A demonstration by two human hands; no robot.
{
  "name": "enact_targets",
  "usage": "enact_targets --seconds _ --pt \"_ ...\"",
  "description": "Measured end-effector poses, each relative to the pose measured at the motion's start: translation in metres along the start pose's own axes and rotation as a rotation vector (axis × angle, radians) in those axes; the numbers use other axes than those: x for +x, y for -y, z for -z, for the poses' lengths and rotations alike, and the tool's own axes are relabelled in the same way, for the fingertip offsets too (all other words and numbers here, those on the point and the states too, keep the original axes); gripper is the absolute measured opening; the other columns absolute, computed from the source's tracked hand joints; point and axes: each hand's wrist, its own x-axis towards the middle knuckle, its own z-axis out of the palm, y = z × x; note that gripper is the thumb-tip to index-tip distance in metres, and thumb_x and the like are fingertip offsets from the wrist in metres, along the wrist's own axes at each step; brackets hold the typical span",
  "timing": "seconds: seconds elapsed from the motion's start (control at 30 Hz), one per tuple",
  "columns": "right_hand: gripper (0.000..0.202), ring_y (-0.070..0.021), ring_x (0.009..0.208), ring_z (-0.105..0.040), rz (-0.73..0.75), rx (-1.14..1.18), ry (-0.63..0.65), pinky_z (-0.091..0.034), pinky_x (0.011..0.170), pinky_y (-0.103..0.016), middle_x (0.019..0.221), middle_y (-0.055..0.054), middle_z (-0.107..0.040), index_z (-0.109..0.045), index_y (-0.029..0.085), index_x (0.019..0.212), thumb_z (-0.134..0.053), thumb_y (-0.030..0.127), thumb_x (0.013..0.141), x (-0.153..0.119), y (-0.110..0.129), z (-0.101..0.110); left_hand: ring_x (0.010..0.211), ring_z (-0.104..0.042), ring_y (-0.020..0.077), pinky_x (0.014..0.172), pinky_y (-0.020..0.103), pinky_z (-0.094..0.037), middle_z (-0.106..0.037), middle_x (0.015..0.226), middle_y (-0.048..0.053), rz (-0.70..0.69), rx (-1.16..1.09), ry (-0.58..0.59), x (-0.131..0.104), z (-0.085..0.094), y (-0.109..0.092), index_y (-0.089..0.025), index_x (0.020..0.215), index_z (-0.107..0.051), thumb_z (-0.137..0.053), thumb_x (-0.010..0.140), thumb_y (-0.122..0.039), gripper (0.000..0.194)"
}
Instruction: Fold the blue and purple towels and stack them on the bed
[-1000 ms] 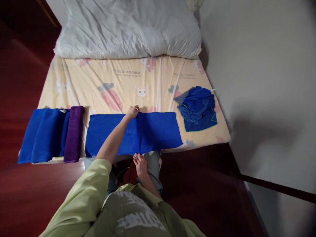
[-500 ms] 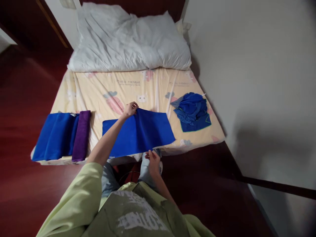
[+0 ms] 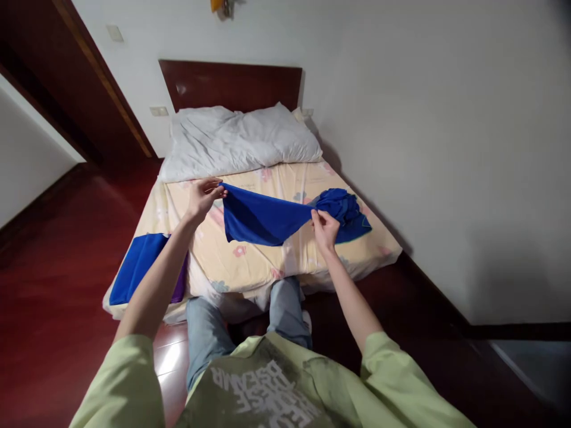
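A blue cloth (image 3: pixel 263 219) hangs stretched in the air above the bed, between my two hands. My left hand (image 3: pixel 207 196) pinches its upper left corner. At its right end, my right hand (image 3: pixel 325 227) pinches the other corner, close in view to a crumpled blue cloth pile (image 3: pixel 341 208) with green edging. Folded blue cloths (image 3: pixel 138 267) lie at the bed's front left corner. Beside them is a folded purple cloth (image 3: pixel 180 284), partly hidden by my left forearm.
The bed (image 3: pixel 250 270) has a patterned yellow sheet. A crumpled white quilt (image 3: pixel 241 139) lies at its head, before a dark wooden headboard (image 3: pixel 241 86). A wall (image 3: pixel 423 148) stands to the right, and my legs touch the bed's front edge.
The blue cloth has been lifted off the bed and pulled taut. My left hand has moved left, my right hand up and to the right. The view has tilted up, showing the headboard.
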Motion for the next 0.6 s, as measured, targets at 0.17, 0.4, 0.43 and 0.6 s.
enact_targets --seconds 0.17,0.4,0.43,0.6 --pt "0.050 -0.0082 0.048 -0.053 0.053 0.061 0.031 -0.038 0.046 -0.020 0.058 -0.001 -0.061 -0.072 0.010 0.084 -0.068 0.060 0.081 0.045 0.041 -0.021 0.079 -0.072 0.0202 0.070 0.030 -0.060 -0.075 0.087 0.009 -0.078 0.258 -0.152 -0.020 0.030 -0.048 -0.011 0.101 -0.075 -0.077 0.077 -0.043 0.041" --pt "0.049 -0.0110 0.056 -0.063 0.030 0.153 0.069 -0.045 0.047 -0.019 0.076 -0.004 -0.073 -0.071 0.015 0.093 -0.080 0.057 0.071 0.054 0.072 -0.041 0.071 -0.070 0.0180 0.062 0.024 -0.054 -0.075 0.078 0.010 -0.055 0.299 -0.224 -0.042 0.062 -0.060 -0.009 0.097 -0.078 -0.078 0.074 -0.041 0.040" --pt "0.049 -0.0112 0.056 -0.063 0.027 0.161 0.082 -0.045 0.047 -0.020 0.077 -0.004 -0.074 -0.071 0.016 0.094 -0.081 0.057 0.070 0.053 0.074 -0.041 0.070 -0.069 0.0176 0.060 0.024 -0.054 -0.075 0.077 0.010 -0.048 0.296 -0.225 -0.044 0.066 -0.059 -0.009 0.097 -0.079 -0.078 0.073 -0.042 0.040" --pt "0.051 -0.0141 0.061 -0.068 -0.015 0.167 0.185 -0.050 0.050 -0.022 0.076 -0.006 -0.075 -0.073 0.015 0.088 -0.086 0.057 0.063 0.039 0.081 -0.038 0.068 -0.068 0.0178 0.058 0.025 -0.053 -0.074 0.074 0.008 -0.002 0.260 -0.217 -0.056 0.081 -0.056 -0.012 0.095 -0.080 -0.079 0.072 -0.044 0.039"
